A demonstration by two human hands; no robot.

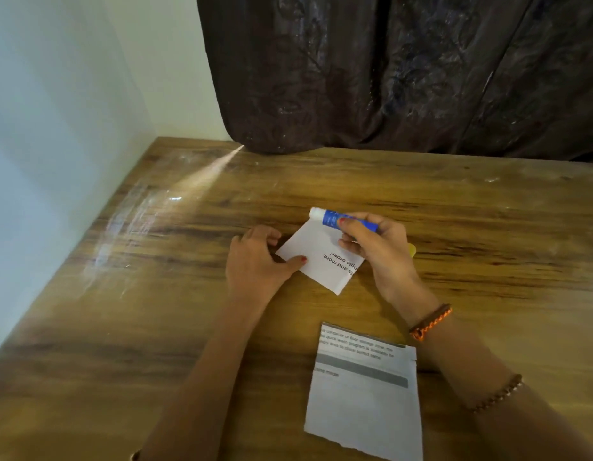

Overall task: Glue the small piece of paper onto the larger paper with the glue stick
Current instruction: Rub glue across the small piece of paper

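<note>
A small white piece of paper (pixel 316 257) with a few printed words lies tilted on the wooden table (pixel 155 311). My left hand (pixel 255 261) presses its left edge down, thumb on the paper. My right hand (pixel 378 247) holds a blue glue stick (pixel 335 218) almost flat. The stick's white glue tip points left, at the paper's far corner. The larger paper (pixel 364 394), printed with grey bars and text, lies nearer to me, below my right wrist.
A dark brown curtain (pixel 404 71) hangs over the table's far edge. A pale wall (pixel 55 128) runs along the left side. Something small and yellow (pixel 412 250) peeks out behind my right hand.
</note>
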